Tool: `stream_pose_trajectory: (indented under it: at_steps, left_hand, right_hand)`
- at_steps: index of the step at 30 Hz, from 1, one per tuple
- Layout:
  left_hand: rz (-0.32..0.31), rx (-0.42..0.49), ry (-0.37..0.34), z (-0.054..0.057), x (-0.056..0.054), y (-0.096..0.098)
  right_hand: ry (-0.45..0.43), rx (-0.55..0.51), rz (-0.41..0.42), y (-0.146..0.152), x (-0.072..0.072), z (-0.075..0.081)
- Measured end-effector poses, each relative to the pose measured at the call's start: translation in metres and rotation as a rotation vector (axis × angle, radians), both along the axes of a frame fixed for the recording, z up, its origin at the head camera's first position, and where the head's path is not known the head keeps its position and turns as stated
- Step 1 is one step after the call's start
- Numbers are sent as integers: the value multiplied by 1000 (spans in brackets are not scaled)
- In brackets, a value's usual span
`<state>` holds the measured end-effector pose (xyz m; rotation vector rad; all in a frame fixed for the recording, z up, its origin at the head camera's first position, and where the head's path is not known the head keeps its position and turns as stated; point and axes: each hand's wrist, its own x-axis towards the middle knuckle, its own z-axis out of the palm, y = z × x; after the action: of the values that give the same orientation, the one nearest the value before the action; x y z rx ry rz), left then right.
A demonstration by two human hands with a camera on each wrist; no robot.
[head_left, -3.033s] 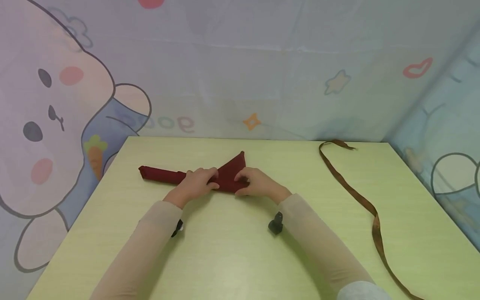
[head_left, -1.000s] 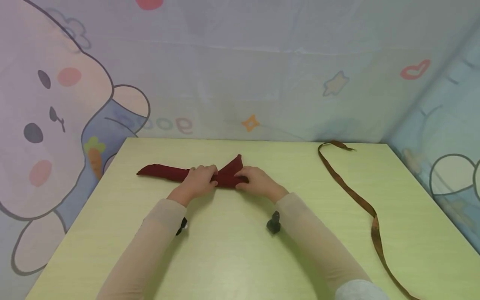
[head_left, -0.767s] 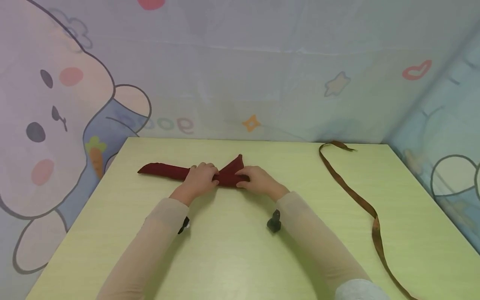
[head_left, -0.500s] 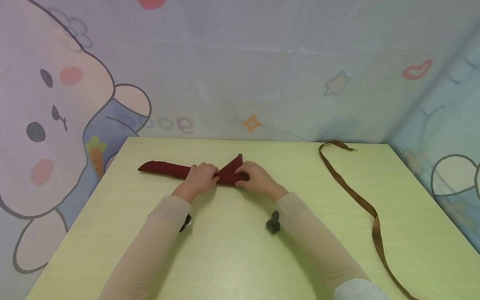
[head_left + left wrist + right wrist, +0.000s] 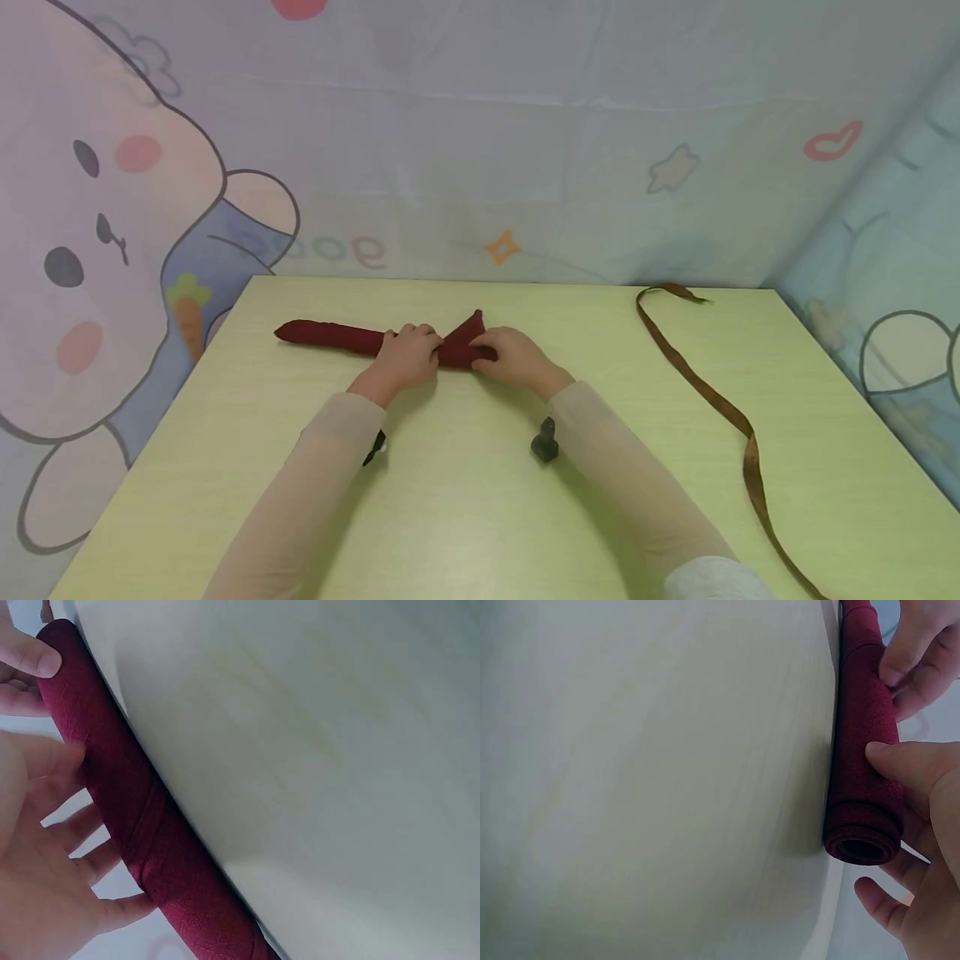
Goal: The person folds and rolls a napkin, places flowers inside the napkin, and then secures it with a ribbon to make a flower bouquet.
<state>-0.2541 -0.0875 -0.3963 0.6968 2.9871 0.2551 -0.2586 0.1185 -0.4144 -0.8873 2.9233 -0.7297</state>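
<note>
A dark red cloth (image 5: 330, 335) lies rolled into a long tube near the table's middle, with a pointed triangular flap sticking out behind it. My left hand (image 5: 408, 358) holds the roll near its middle, its fingers over the far side. My right hand (image 5: 513, 360) grips the right end, thumb on the near side and fingers behind. In the right wrist view, the open end of the cloth roll (image 5: 862, 847) shows wound layers. The left wrist view shows an overlapping diagonal edge along the cloth roll (image 5: 157, 825).
A long brown ribbon (image 5: 697, 383) lies in a curve on the right side of the pale table (image 5: 465, 508). Behind the table hangs a printed cartoon backdrop (image 5: 465, 150). Small dark devices (image 5: 545, 442) sit at both wrists.
The triangular flap shows smaller as more cloth is wound in. The roll's left end has shifted back and become rounder. Both hands have moved slightly away from me, the left also a little rightward.
</note>
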Motion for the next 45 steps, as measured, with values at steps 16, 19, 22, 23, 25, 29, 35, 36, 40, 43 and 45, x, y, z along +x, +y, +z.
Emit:
stream_pose_trajectory:
  at_steps: [16, 19, 22, 23, 25, 29, 35, 36, 40, 43, 45]
  left_hand:
    - [8, -45, -35, -3, -8, 5]
    - [12, -45, -24, -1, -9, 11]
    - [4, -4, 20, 3, -8, 14]
    - [-1, 13, 35, 4, -7, 15]
    - [-9, 41, 63, 4, -7, 15]
    - [-15, 54, 81, 1, -11, 14]
    - [-33, 64, 85, -3, -15, 13]
    - [-35, 68, 85, -4, -16, 13]
    - [-31, 83, 93, -6, -20, 16]
    - [-16, 100, 94, -7, -23, 18]
    - [-12, 112, 90, -8, -25, 20]
  right_hand:
    - [13, 18, -59, -3, -3, -2]
    - [26, 5, -56, 0, -6, -5]
    - [30, -14, -43, 5, -11, -8]
    - [25, -19, -37, 6, -12, -8]
    - [5, -26, -32, 6, -15, -9]
    - [-20, -39, -51, 4, -15, -8]
    - [31, -66, -84, -2, -10, -8]
    - [41, -59, -92, -2, -10, -8]
    - [68, -32, -114, -3, -10, -6]
    - [73, -22, -106, -2, -12, -5]
    - [73, -24, -91, 0, -15, -5]
